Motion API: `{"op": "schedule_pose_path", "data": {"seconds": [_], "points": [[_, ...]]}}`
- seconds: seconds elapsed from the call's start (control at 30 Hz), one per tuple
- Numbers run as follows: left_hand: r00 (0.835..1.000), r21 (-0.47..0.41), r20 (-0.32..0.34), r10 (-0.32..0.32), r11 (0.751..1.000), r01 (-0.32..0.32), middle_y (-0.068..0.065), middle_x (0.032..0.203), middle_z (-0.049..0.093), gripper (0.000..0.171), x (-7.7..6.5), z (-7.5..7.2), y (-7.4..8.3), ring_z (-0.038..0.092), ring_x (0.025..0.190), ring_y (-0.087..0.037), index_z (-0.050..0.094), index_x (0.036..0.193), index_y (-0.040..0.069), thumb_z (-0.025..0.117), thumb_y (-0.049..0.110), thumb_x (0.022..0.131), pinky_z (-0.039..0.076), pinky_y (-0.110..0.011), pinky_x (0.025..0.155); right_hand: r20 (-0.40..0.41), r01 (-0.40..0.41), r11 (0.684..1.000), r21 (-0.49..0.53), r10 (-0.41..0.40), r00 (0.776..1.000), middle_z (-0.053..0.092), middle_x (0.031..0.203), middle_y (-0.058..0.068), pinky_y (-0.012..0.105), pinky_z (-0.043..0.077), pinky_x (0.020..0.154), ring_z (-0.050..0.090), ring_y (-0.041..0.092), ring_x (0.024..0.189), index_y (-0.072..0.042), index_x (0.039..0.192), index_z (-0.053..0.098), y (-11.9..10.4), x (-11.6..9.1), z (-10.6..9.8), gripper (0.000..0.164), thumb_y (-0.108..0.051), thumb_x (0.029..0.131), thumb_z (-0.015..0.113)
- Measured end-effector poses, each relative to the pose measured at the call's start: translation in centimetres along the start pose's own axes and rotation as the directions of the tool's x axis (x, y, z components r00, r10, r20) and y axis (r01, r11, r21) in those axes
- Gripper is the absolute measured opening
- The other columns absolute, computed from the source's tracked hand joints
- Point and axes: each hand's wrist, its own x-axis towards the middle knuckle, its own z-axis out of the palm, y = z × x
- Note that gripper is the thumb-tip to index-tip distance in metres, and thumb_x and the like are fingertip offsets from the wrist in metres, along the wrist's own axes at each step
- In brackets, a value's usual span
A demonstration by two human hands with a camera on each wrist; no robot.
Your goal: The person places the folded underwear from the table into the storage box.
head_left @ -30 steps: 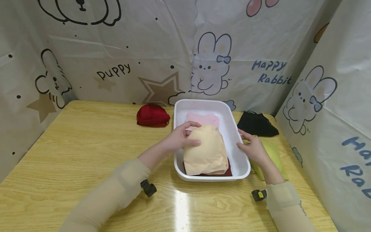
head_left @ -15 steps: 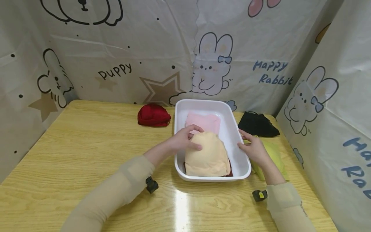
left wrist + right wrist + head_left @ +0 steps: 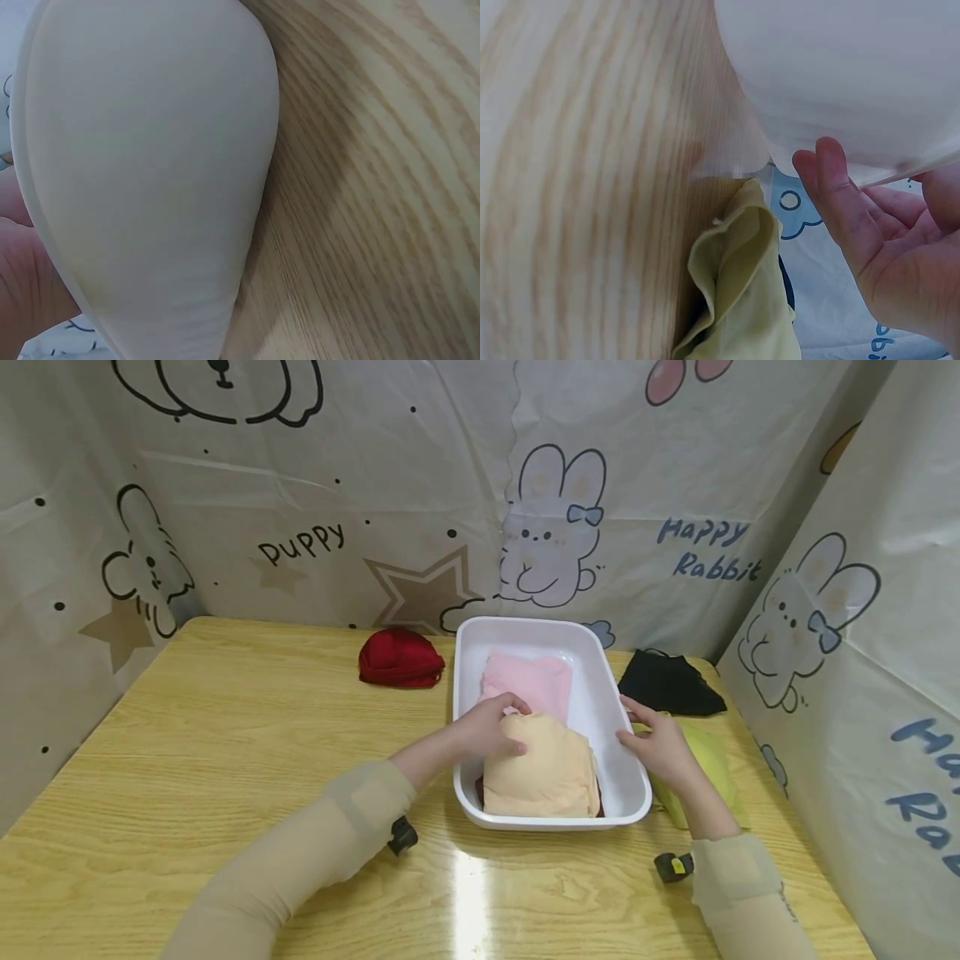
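My left hand [image 3: 491, 727] holds a peach folded cloth garment [image 3: 540, 772] by its far left corner, thumb on top and fingers curled at the edge. The garment lies at the near end of a white plastic tub [image 3: 600, 693], over a dark red cloth [image 3: 480, 789] that shows only at its sides. Farther back in the tub is a folded pink cloth [image 3: 528, 681]. On the tub's right rim my right hand [image 3: 660, 747] keeps its grip; the right wrist view has its fingers [image 3: 831, 161] against the outer wall. In the left wrist view the tub wall [image 3: 150, 150] hides most of the left hand.
A red cloth bundle [image 3: 400, 658] sits left of the tub on the wooden table [image 3: 262, 718]. To the right lie a black cloth with a thin strap [image 3: 667, 683] and a yellow-green cloth [image 3: 708, 768], partly under the right hand. Printed curtains [image 3: 420, 485] stand behind and at both sides.
My left hand has moved toward the tub's near end, bringing the peach garment's far edge with it. More of the pink cloth now shows. My right hand stays on the rim.
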Motion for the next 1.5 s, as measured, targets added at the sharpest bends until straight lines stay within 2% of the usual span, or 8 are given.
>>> {"op": "schedule_pose_path", "data": {"seconds": [0.2, 0.4, 0.77, 0.97, 1.1, 1.3, 1.4, 1.5], "points": [[1.0, 0.052, 0.019, -0.019, 0.998, 0.018, -0.014, 0.127, 0.053, 0.051, 0.5, 0.2, 0.0, 0.05, 0.113, -0.023, 0.052, 0.122, 0.013, 0.076, 0.008, 0.078, 0.042, -0.037, 0.099, 0.003, -0.013, 1.0, 0.0, 0.013, 1.0, 0.05, 0.129, 0.027, 0.043, 0.055, 0.08, 0.062, 0.039, 0.102, -0.006, 0.147, 0.032, 0.0, 0.0, -0.1, 0.06, -0.011, 0.093, 0.058], [0.999, 0.092, 0.023, -0.028, 0.995, 0.026, -0.016, 0.134, 0.049, 0.05, 0.6, 0.3, 0.1, 0.047, 0.121, -0.026, 0.052, 0.122, 0.013, 0.076, 0.007, 0.078, 0.038, -0.038, 0.104, 0.008, -0.016, 1.0, -0.006, 0.016, 1.0, 0.049, 0.13, 0.027, 0.043, 0.055, 0.081, 0.061, 0.04, 0.104, -0.006, 0.147, 0.032, 0.1, 0.1, -0.1, 0.06, -0.011, 0.093, 0.057], [0.998, 0.276, 0.056, 0.009, 0.961, -0.024, -0.014, 0.133, 0.054, 0.044, 0.0, -0.3, 0.7, 0.049, 0.124, -0.029, 0.056, 0.122, 0.015, 0.075, 0.021, 0.081, 0.039, -0.04, 0.103, 0.01, -0.022, 1.0, -0.004, 0.022, 1.0, 0.048, 0.132, 0.027, 0.044, 0.055, 0.082, 0.06, 0.041, 0.105, -0.007, 0.147, 0.032, 0.1, 0.0, -0.2, 0.06, -0.012, 0.093, 0.057], [0.999, 0.365, 0.034, 0.024, 0.93, -0.035, -0.011, 0.119, 0.062, 0.048, -0.3, -0.8, 1.2, 0.057, 0.109, -0.022, 0.055, 0.125, 0.014, 0.073, 0.026, 0.083, 0.047, -0.034, 0.092, 0.004, -0.02, 1.0, -0.008, 0.02, 1.0, 0.048, 0.132, 0.027, 0.044, 0.054, 0.082, 0.06, 0.04, 0.105, -0.007, 0.147, 0.032, 0.3, 0.0, -0.1, 0.059, -0.013, 0.093, 0.057], [0.999, 0.356, 0.024, 0.026, 0.934, -0.032, -0.011, 0.117, 0.063, 0.05, -0.8, -1.2, 1.6, 0.057, 0.108, -0.023, 0.054, 0.127, 0.013, 0.074, 0.024, 0.082, 0.047, -0.035, 0.091, 0.006, -0.015, 1.0, -0.003, 0.015, 1.0, 0.047, 0.132, 0.028, 0.044, 0.055, 0.081, 0.06, 0.041, 0.105, -0.007, 0.147, 0.032, 0.2, -0.1, -0.1, 0.059, -0.012, 0.094, 0.057], [0.997, 0.327, 0.033, 0.072, 0.942, -0.079, -0.012, 0.121, 0.061, 0.051, -1.7, -2.1, 2.1, 0.058, 0.111, -0.025, 0.054, 0.127, 0.012, 0.075, 0.024, 0.081, 0.047, -0.036, 0.094, 0.008, -0.021, 1.0, 0.007, 0.021, 1.0, 0.048, 0.132, 0.027, 0.044, 0.055, 0.081, 0.06, 0.042, 0.105, -0.008, 0.147, 0.032, 0.1, 0.0, -0.1, 0.06, -0.011, 0.093, 0.057], [0.995, 0.281, 0.039, 0.09, 0.955, -0.098, -0.013, 0.121, 0.06, 0.051, -2.1, -2.8, 2.4, 0.059, 0.11, -0.026, 0.054, 0.127, 0.011, 0.075, 0.023, 0.082, 0.048, -0.035, 0.091, 0.01, -0.024, 1.0, 0.005, 0.024, 1.0, 0.049, 0.131, 0.027, 0.044, 0.055, 0.081, 0.06, 0.041, 0.105, -0.008, 0.147, 0.032, 0.1, 0.1, 0.0, 0.06, -0.012, 0.093, 0.057], [0.994, 0.191, 0.047, 0.094, 0.976, -0.101, -0.015, 0.123, 0.058, 0.052, -2.6, -3.7, 2.9, 0.056, 0.113, -0.028, 0.053, 0.128, 0.01, 0.074, 0.02, 0.082, 0.053, -0.034, 0.084, 0.01, -0.026, 1.0, -0.001, 0.026, 1.0, 0.049, 0.131, 0.026, 0.043, 0.055, 0.081, 0.06, 0.041, 0.105, -0.008, 0.147, 0.032, 0.1, 0.1, 0.0, 0.06, -0.013, 0.093, 0.058]]}}
